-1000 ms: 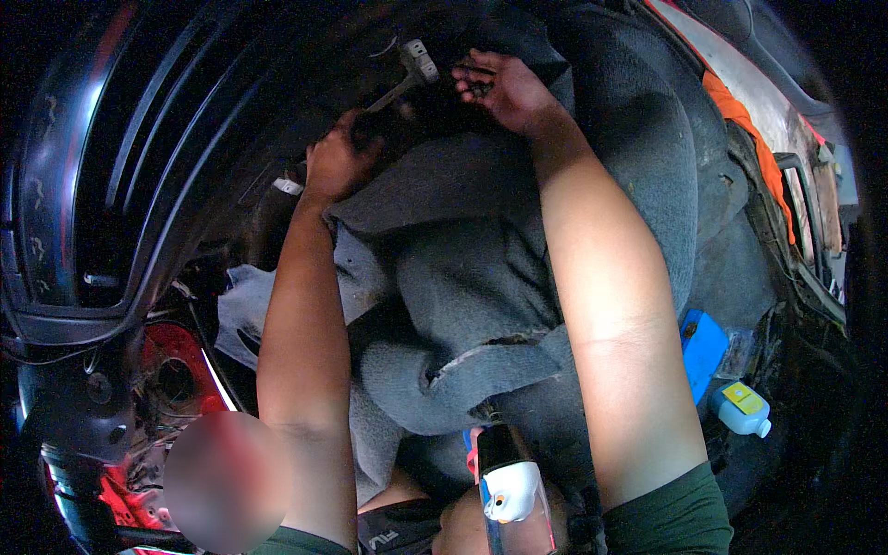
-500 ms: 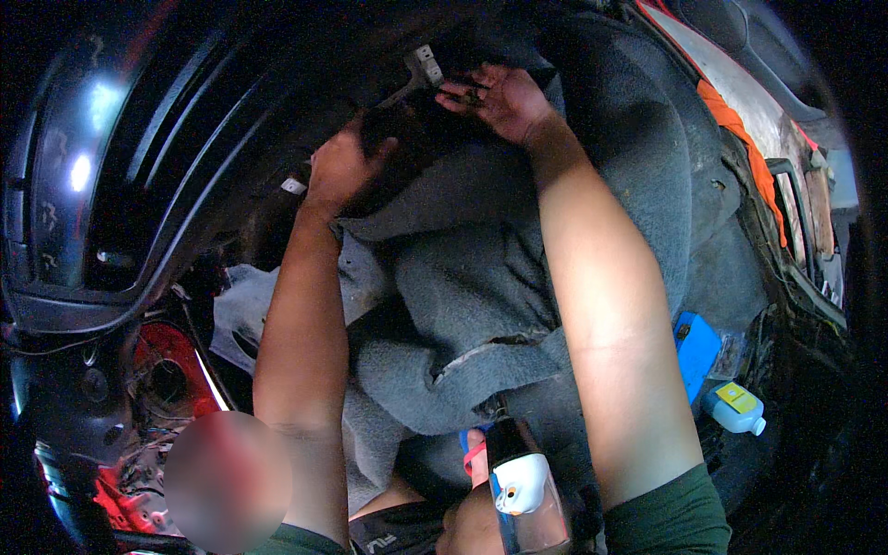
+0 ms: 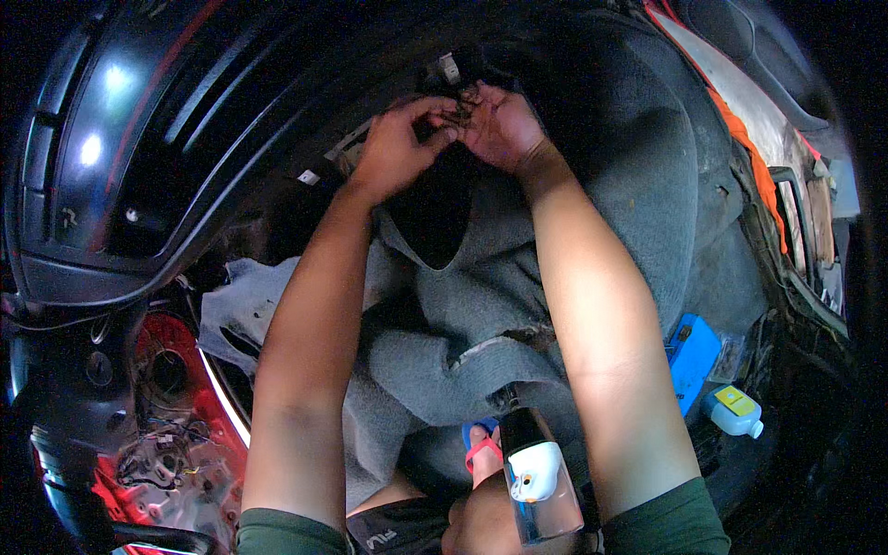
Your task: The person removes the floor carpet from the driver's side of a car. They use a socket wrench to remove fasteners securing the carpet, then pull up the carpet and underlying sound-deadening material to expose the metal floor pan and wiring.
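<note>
Both of my hands meet at the far middle, over dark grey carpet (image 3: 499, 287). My right hand (image 3: 507, 129) is turned palm up, its fingers loosely curled around several small dark pieces (image 3: 460, 117), too small to name for sure. My left hand (image 3: 400, 146) reaches in from the left, thumb and fingers drawn together at those pieces. Whatever lies between its fingertips cannot be made out. Just beyond the hands is a pale metal bracket (image 3: 450, 68) with holes. A second small pale bracket (image 3: 308, 176) shows left of my left wrist.
A black plastic panel (image 3: 139, 185) curves along the left, above red metal with exposed wires (image 3: 166, 453). At right lie a blue phone-shaped item (image 3: 694, 356) and a white bottle (image 3: 737, 412); orange cloth (image 3: 754, 171) hangs beyond. A clear container (image 3: 546, 518) is near my knees.
My left hand has moved right and up to meet my right hand at the small dark pieces. The right hand has shifted slightly nearer, and the view has turned a little.
</note>
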### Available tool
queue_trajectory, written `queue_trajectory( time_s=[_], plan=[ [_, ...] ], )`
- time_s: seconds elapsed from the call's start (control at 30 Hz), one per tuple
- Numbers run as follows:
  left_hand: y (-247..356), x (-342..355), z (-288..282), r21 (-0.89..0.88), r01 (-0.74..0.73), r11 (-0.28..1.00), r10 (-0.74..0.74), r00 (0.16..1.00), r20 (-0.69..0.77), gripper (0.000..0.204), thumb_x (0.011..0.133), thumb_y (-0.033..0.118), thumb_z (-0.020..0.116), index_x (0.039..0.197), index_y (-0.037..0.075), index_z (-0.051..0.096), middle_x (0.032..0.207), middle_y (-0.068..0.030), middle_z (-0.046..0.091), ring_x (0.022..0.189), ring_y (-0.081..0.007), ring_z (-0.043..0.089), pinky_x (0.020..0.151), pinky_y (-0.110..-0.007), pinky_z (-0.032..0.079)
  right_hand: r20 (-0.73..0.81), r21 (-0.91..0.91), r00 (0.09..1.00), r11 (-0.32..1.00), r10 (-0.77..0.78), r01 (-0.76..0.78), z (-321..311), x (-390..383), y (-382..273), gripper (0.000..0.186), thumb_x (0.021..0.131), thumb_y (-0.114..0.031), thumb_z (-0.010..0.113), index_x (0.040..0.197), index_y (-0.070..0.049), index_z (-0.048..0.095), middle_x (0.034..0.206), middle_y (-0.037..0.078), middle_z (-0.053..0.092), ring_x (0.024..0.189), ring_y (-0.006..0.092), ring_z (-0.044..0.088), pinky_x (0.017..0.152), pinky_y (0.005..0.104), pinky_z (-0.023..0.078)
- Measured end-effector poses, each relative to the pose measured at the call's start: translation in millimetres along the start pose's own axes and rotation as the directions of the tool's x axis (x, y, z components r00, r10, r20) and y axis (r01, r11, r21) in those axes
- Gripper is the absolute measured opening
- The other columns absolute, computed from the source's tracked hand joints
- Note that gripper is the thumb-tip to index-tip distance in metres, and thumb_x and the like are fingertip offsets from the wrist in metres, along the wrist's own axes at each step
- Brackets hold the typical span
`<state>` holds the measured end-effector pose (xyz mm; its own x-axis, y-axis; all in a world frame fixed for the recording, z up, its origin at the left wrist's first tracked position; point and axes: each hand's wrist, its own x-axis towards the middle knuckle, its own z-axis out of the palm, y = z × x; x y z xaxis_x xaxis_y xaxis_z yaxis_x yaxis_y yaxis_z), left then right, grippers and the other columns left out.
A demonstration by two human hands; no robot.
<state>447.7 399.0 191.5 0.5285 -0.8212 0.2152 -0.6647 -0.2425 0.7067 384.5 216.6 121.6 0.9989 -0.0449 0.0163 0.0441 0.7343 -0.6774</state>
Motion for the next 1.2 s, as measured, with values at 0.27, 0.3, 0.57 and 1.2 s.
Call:
queue_trajectory(
  time_s=[0.27,0.3,0.57,1.2],
  plan=[
    [-6,-12,4,0.007,-0.039,0.999,0.040,0.994,-0.104,0.040,0.085,0.008,0.076,0.123,0.003,0.066,0.105,-0.0079,0.071,0.101,-0.0180,0.066,0.093,-0.033,0.053,0.017,0.162,0.992,0.979,0.126,-0.127,21,-7,3,0.039,0.105,-0.034,0.033,0.121,-0.013,0.061,0.115,0.007,0.069,0.110,0.0252,0.061,0.093,0.0466,0.047],
    [-4,-13,4,0.049,-0.021,0.999,0.026,0.995,-0.097,0.037,0.086,0.007,0.076,0.121,0.003,0.066,0.104,-0.0081,0.071,0.101,-0.0177,0.066,0.092,-0.033,0.053,-0.015,0.168,0.991,0.977,0.136,-0.132,24,-8,2,0.039,0.105,-0.034,0.033,0.122,-0.013,0.061,0.115,0.007,0.069,0.110,0.0251,0.061,0.093,0.0466,0.047],
    [-7,-21,2,-0.193,0.082,0.978,-0.110,0.984,-0.141,0.016,0.090,0.004,0.072,0.105,0.002,0.067,0.103,-0.0058,0.071,0.096,-0.0155,0.066,0.090,-0.031,0.053,-0.132,0.182,0.980,0.975,0.150,-0.125,40,-12,-1,0.037,0.105,-0.031,0.032,0.119,-0.012,0.061,0.114,0.007,0.067,0.109,0.0264,0.061,0.096,0.0500,0.050],
    [-13,-32,-5,-0.770,0.170,0.615,-0.439,0.885,-0.156,0.024,0.088,0.000,0.065,0.112,-0.001,0.068,0.106,-0.0090,0.071,0.089,-0.0180,0.066,0.083,-0.031,0.053,-0.123,0.211,0.976,0.966,0.179,-0.151,44,-9,-1,0.032,0.103,-0.024,0.039,0.112,0.003,0.054,0.122,0.026,0.059,0.119,0.0429,0.056,0.108,0.0565,0.045]
  ],
)
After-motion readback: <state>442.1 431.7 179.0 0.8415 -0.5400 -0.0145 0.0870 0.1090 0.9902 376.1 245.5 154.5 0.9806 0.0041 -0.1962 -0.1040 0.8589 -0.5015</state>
